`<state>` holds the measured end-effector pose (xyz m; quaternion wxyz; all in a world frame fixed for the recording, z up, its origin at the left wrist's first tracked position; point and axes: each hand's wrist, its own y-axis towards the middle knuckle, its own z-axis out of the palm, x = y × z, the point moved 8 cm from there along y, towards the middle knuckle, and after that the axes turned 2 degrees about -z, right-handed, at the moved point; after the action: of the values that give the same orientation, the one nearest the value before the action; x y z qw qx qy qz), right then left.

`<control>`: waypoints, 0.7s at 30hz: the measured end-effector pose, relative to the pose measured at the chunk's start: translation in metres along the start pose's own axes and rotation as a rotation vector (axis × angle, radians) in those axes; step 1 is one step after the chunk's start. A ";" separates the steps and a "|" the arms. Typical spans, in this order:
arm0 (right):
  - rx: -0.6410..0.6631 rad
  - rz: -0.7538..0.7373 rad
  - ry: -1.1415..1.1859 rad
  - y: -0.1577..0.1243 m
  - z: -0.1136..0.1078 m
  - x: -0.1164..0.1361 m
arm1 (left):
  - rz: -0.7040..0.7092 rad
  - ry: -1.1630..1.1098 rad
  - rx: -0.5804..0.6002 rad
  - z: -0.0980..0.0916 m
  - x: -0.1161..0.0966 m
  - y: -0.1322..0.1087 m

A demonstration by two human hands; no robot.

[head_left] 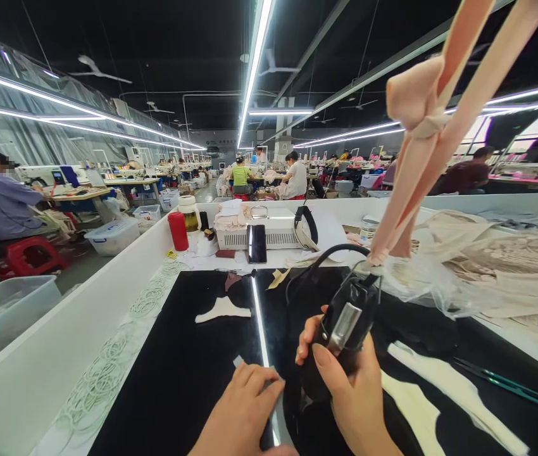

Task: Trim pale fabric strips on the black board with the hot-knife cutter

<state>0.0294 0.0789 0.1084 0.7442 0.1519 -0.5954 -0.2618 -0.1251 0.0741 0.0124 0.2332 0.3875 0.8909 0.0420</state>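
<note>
My right hand (352,386) is wrapped around a black corded hand tool (330,345) with a silver metal plate on its side. Its underside is hidden from me. Peach fabric bands (406,171), knotted partway up, run from the tool's top to above the view. My left hand (247,405), fingers bent and together, pinches or presses a thin grey strip (277,405) on the black work mat (193,380). To the right of my right hand lie a cream fabric piece (414,405) and a longer white one (459,386). Another white piece (224,309) rests farther back.
Teal tweezers (511,383) lie at the right. Pale green cord loops (107,367) line the left edge. Behind the mat stand a phone (256,244), a white vented box (278,231) and a red cup (178,231). Beige fabric (511,253) piles up right. People sit at sewing tables beyond.
</note>
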 end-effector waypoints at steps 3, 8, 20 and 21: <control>-0.027 0.024 0.028 0.002 0.001 -0.001 | 0.012 -0.015 0.022 0.005 0.005 -0.001; -0.020 0.013 0.035 0.004 0.005 -0.002 | 0.020 -0.038 0.019 0.003 0.002 0.000; -0.077 0.001 0.070 0.011 0.007 0.000 | -0.252 -0.137 0.132 -0.026 -0.028 0.006; -0.078 -0.004 0.073 0.012 0.007 0.000 | -0.254 -0.137 0.135 -0.027 -0.028 0.006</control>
<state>0.0248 0.0895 0.1167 0.7704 0.1333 -0.5568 -0.2807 -0.1162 0.0609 0.0484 0.2701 0.2884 0.9156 -0.0744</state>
